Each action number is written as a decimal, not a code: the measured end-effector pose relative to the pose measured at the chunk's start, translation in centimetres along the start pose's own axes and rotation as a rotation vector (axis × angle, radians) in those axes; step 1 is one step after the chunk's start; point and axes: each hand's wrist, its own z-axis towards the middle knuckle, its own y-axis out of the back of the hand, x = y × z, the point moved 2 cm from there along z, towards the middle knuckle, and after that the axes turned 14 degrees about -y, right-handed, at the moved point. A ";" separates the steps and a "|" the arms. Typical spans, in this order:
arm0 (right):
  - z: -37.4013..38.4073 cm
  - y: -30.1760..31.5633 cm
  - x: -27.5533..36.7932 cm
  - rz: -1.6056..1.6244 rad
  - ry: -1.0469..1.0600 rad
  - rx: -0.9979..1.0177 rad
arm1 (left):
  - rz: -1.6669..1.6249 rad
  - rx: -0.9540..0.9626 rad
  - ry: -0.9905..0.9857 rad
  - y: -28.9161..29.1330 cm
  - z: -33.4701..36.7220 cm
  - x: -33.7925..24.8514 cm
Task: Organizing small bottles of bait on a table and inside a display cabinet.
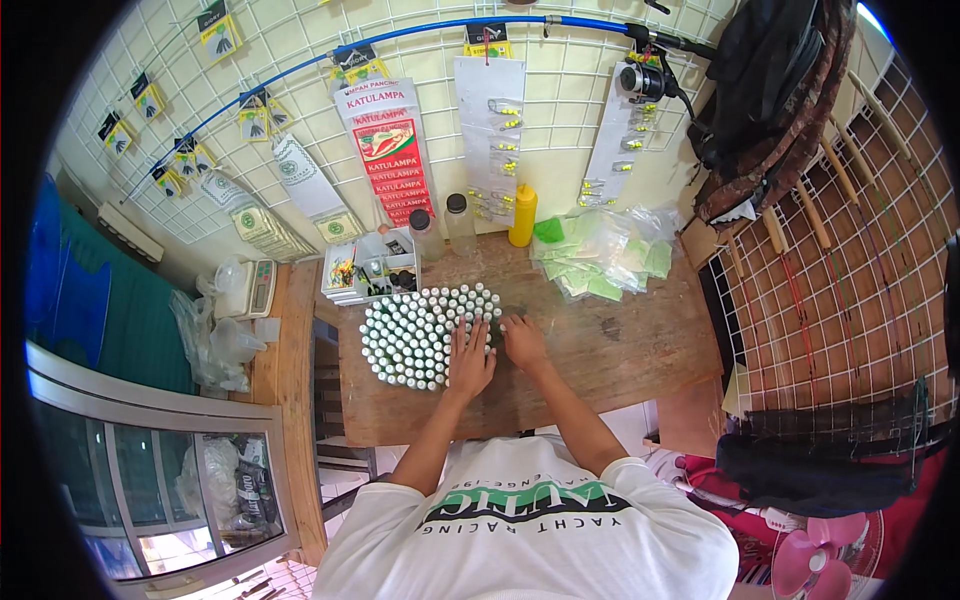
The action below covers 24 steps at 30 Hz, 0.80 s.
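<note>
Many small white-capped bottles [405, 340] stand upright, packed close together in one cluster on the wooden table [620, 350]. Glimpses of green show between their caps. My left hand [472, 362] lies over the cluster's right part, its fingers stretched out across the caps. Beside it, at the right edge of the cluster, my right hand [524, 343] is closed, with its fingers curled against the outermost bottles. Whatever sits between those fingers is too small and covered to make out.
Behind the bottles are a white divided box [372, 268] of small goods, two dark-capped clear bottles [460, 225] and a yellow squeeze bottle [522, 216]. Clear and green plastic packets [600, 255] lie at the back right. A fishing rod [420, 38] spans the wall grid.
</note>
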 end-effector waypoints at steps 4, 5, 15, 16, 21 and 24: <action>-0.3 1.3 -0.7 -0.020 -0.006 -0.027 | -0.058 -0.096 0.014 0.8 1.4 -0.5; -0.6 2.1 -0.7 0.012 0.039 -0.050 | -0.082 -0.131 -0.010 1.1 1.6 -0.8; 0.3 10.1 0.2 0.423 0.237 -0.026 | -0.276 -0.236 -0.050 3.6 5.2 -2.1; 0.3 10.2 0.4 0.391 0.210 -0.057 | -0.237 -0.296 -0.056 3.9 5.3 -2.4; 0.0 10.4 1.5 0.441 0.171 -0.144 | -0.214 -0.275 0.019 4.9 5.8 -3.0; -0.3 10.8 2.0 0.646 0.065 -0.063 | -0.420 -0.436 0.083 4.9 6.0 -3.1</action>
